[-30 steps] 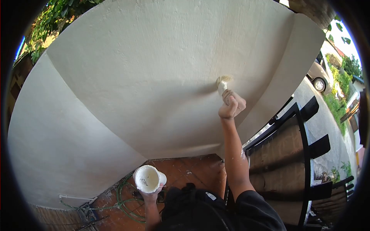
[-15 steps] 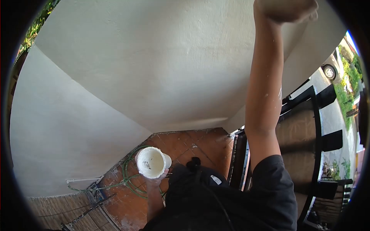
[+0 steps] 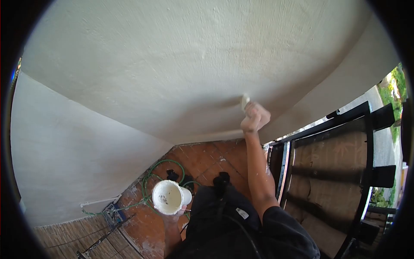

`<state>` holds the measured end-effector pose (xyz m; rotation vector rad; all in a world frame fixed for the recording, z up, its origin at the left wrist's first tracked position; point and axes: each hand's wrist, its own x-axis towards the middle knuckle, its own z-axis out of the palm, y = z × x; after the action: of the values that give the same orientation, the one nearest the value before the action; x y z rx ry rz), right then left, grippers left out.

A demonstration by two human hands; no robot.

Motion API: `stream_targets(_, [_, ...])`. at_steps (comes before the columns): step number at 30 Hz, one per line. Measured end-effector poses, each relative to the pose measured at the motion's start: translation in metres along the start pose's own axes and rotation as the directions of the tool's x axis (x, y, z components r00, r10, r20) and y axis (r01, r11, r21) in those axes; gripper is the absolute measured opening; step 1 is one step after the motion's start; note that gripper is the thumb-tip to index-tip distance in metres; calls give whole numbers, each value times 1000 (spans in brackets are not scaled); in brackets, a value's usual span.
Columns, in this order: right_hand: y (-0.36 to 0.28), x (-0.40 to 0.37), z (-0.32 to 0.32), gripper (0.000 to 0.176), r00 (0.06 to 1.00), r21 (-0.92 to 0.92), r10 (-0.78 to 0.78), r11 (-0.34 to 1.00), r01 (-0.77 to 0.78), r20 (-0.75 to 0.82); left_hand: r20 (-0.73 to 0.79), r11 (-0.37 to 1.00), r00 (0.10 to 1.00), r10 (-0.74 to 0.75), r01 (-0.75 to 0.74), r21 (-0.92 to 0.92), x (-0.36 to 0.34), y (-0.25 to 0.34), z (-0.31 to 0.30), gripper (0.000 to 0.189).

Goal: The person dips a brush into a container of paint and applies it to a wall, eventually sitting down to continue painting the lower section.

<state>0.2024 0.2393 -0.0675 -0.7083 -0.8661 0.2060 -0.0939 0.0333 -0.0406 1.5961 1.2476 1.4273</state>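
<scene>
The right hand is closed around a paintbrush pressed against the white wall, while the left hand grips a white paint cup low over the tiled floor.

The cream textured plaster wall fills the upper field. The right hand is raised against it, right of centre. The pale-bristled paint brush projects above the fist, with its bristles touching the wall. The left hand is low and left of the torso, beneath the white round plastic pail. Behind the pail, the green coiled garden hose lies on the red-brown tiled floor. The black metal-framed gate stands right of the right arm.
</scene>
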Motion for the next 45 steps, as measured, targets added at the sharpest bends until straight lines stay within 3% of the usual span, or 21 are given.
stream_targets(1, [-27, 34, 17, 29, 993, 8, -110, 994, 111, -47, 2, 999, 999, -35, 35, 7, 4, 0, 3, 90])
stream_targets(4, [-87, 113, 50, 31, 917, 377, -396, 841, 387, -57, -8, 993, 993, -115, 115, 17, -2, 3, 6, 90])
stream_targets(7, [-124, 174, 58, 24, 723, 511, -689, 641, 573, 52, -21, 989, 989, -148, 149, 17, -3, 5, 7, 90])
stream_targets(10, [-128, 178, 51, 23, 668, 533, -738, 607, 590, 100, -25, 989, 989, -148, 149, 0, 6, 5, 12, 90])
stream_targets(11, [-129, 169, 48, 23, 667, 532, -738, 608, 590, 104, -23, 989, 989, -148, 148, -8, 8, 5, 14, 90])
stream_targets(13, [-114, 135, 34, 24, 798, 393, -578, 782, 483, 171, -21, 990, 990, -140, 140, -22, 10, 5, 18, 90])
stream_targets(15, [-73, 94, 14, 25, 816, 237, -573, 805, 544, 76, -21, 988, 988, -153, 152, -30, 6, 8, 16, 90])
stream_targets(17, [-53, 61, 7, 25, 893, 118, -448, 891, 439, 56, -33, 987, 987, -155, 154, -43, 2, 10, 13, 90])
stream_targets(19, [-30, 35, -17, 22, 976, 39, -217, 975, 217, 6, -26, 984, 985, -173, 172, -41, -38, 23, -13, 91])
stream_targets(20, [-12, 17, -32, 22, 976, 34, -216, 976, 216, 2, -19, 984, 985, -172, 171, -42, -82, 39, -39, 91])
stream_targets(21, [6, -1, -47, 22, 999, -103, -43, 994, 42, -11, -10, 985, 986, -167, 166, -45, 5, 12, 14, 91])
stream_targets(22, [6, -3, -44, 22, 991, -230, 121, 965, -129, -50, -1, 987, 988, -154, 154, -50, 4, 13, 12, 91])
stream_targets(25, [3, 8, -46, 24, 998, -176, 39, 983, -47, -44, 12, 990, 993, -121, 121, -66, 1, 16, 11, 91])
stream_targets(28, [-51, 80, -11, 29, 970, 60, -209, 974, 218, -126, 20, 988, 990, -138, 140, -72, 9, 16, 20, 91])
stream_targets(30, [-87, 124, -2, 27, 941, 253, -338, 908, 334, -29, 20, 986, 988, -150, 151, -75, 5, 19, 18, 91])
stream_targets(32, [-130, 161, 13, 19, 835, 248, -537, 831, 498, 122, 24, 984, 987, -160, 162, -80, 6, 20, 20, 91])
stream_targets(35, [-143, 180, 13, 16, 746, 252, -629, 775, 580, 218, 36, 982, 986, -161, 164, -96, 9, 21, 21, 91])
stream_targets(38, [-129, 130, 11, 20, 838, 402, -527, 804, 438, 140, 42, 981, 987, -155, 158, -115, 16, 20, 27, 92])
stream_targets(40, [-79, 93, 8, 22, 783, 66, -614, 789, 611, 98, 85, 977, 978, -191, 198, -75, 17, 21, 24, 92])
stream_targets(43, [-30, 55, -16, 25, 822, 68, -559, 829, 555, 103, 76, 980, 979, -189, 193, -49, 12, 21, 19, 90])
stream_targets(45, [-21, 33, -34, 26, 926, -35, -376, 926, 376, 22, 93, 976, 972, -217, 219, -16, 9, 21, 16, 88])
